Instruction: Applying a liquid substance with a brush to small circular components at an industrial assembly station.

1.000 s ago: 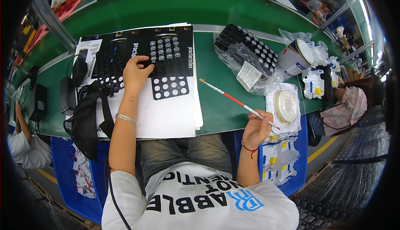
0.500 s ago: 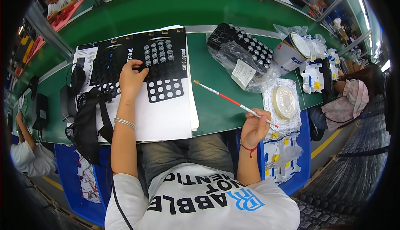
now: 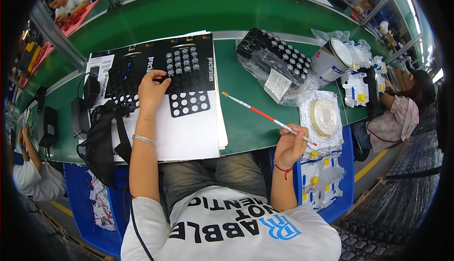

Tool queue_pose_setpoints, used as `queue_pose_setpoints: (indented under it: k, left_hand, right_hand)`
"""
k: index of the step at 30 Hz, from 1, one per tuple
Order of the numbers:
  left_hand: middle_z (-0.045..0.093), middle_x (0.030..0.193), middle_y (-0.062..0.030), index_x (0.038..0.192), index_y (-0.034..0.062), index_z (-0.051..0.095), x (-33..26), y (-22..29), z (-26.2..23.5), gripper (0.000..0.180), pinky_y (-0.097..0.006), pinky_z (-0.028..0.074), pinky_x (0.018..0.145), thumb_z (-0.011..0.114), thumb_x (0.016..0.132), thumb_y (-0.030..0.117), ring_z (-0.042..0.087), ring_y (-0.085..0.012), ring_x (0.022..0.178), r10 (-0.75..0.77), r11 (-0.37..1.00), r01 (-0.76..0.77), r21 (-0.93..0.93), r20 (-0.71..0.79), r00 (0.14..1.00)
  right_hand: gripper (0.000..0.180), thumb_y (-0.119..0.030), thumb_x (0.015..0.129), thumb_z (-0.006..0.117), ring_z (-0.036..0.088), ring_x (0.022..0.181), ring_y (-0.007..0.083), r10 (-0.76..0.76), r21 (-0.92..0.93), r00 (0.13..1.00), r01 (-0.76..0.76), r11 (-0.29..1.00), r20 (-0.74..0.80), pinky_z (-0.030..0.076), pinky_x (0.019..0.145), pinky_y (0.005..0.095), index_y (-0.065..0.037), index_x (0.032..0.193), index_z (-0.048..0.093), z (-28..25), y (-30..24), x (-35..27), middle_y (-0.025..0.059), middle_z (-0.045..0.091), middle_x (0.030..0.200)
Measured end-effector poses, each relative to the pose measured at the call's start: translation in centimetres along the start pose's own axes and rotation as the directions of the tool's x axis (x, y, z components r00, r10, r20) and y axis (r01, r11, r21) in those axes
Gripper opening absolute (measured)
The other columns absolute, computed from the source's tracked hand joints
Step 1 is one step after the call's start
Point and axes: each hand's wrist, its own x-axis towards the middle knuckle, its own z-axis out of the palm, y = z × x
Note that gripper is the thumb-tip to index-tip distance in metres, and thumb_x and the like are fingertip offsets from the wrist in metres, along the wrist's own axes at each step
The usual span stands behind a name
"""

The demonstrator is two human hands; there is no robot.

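My right hand [image 3: 290, 148] is closed around a thin paintbrush [image 3: 257, 113] with a red and white handle. The brush's brown tip points up and left over the green bench. On the left, my left hand [image 3: 153, 85] rests at a black printed sheet [image 3: 191, 82], thumb and fingertips bent close together; anything between them is too small to make out. Rows of clear round pieces [image 3: 182, 60] sit on the sheet beside those fingertips. Just below its edge shows a black holed plate [image 3: 189, 104] with white circles.
A second black tray [image 3: 273, 53] with round pieces lies partly in clear plastic. Right of it stand a paint can [image 3: 332, 60] and a round pale dish [image 3: 323, 117] on white cloth. A black mesh bag [image 3: 101, 140] hangs over the bench's front edge. Blue bins [image 3: 346, 176] flank my lap.
The fingertips of my left hand have drawn closer together beside the round pieces. My right hand keeps the paintbrush in nearly the same place.
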Motion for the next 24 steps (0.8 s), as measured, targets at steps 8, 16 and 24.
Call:
queue_pose_setpoints:
  k: [8, 16, 24]
  left_hand:
    - [0.061, 0.082, -0.0026, 0.087, 0.0071, 0.064, 0.03, 0.35, 0.14, 0.023, -0.024, 0.044, 0.062, 0.067, 0.07, 0.022, 0.054, -0.0116, 0.063, -0.03, 0.996, 0.03, -0.083, -0.008, 1.0]
    - [0.061, 0.082, -0.0022, 0.086, 0.0077, 0.064, -0.08, -0.15, 0.06, 0.022, -0.024, 0.044, 0.063, 0.068, 0.069, 0.022, 0.054, -0.0114, 0.065, -0.001, 0.998, 0.001, -0.069, -0.002, 1.0]
    - [0.062, 0.079, -0.0016, 0.085, 0.0061, 0.064, -0.07, 0.3, 0.05, 0.023, -0.024, 0.044, 0.063, 0.069, 0.068, 0.022, 0.053, -0.0112, 0.063, -0.019, 0.995, 0.018, -0.097, -0.011, 1.0]
  right_hand:
    - [0.02, -0.018, 0.091, 0.04, 0.05, 0.07, 0.0193, -0.009, -0.006, 1.0, 0.009, 1.0, -0.023, 0.04, 0.065, 0.0289, -0.001, 0.089, 0.05, -0.17, 0.15, -0.08, 0.0132, 0.053, 0.075]
    - [0.02, -0.019, 0.091, 0.041, 0.05, 0.069, 0.0191, -0.008, -0.001, 1.0, 0.008, 1.0, -0.027, 0.041, 0.065, 0.0283, -0.001, 0.089, 0.05, -0.01, 0.28, -0.09, 0.0131, 0.052, 0.075]
    - [0.021, -0.02, 0.091, 0.042, 0.05, 0.069, 0.0189, -0.007, -0.001, 1.0, 0.007, 1.0, -0.023, 0.041, 0.065, 0.0282, -0.001, 0.089, 0.05, -0.12, 0.39, -0.1, 0.013, 0.052, 0.076]
